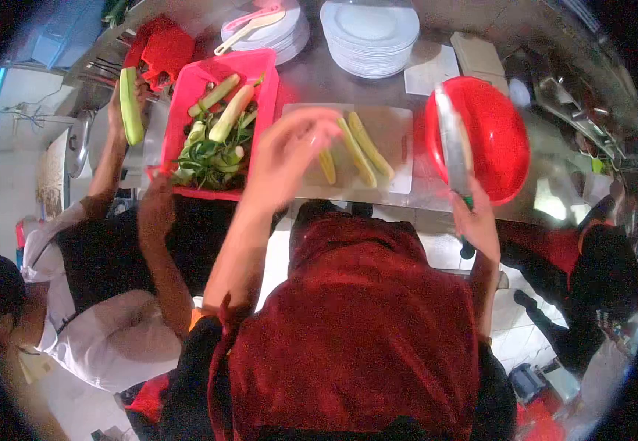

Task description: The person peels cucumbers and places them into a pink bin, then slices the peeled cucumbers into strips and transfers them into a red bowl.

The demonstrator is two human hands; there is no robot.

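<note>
A knife (451, 136) with a dark green handle is gripped in my right hand (478, 224), its blade pointing up across the red bowl (510, 154). My left hand (289, 154) is over the left part of a white cutting board (400, 176), slightly smeared by motion. Its fingers look loosely curved and apart, with nothing visible between them. Three long strips of cut cucumber (369, 143) lie on the board, the leftmost partly behind my left hand.
At the left, a co-worker's hand (131, 95) holds a peeled cucumber (130, 110). Beside my left arm stands a pink bin (262, 81) with peelings and peeled cucumbers. Stacked white plates (370, 33) are at the back. Another person's dark clothing (598, 264) shows at right.
</note>
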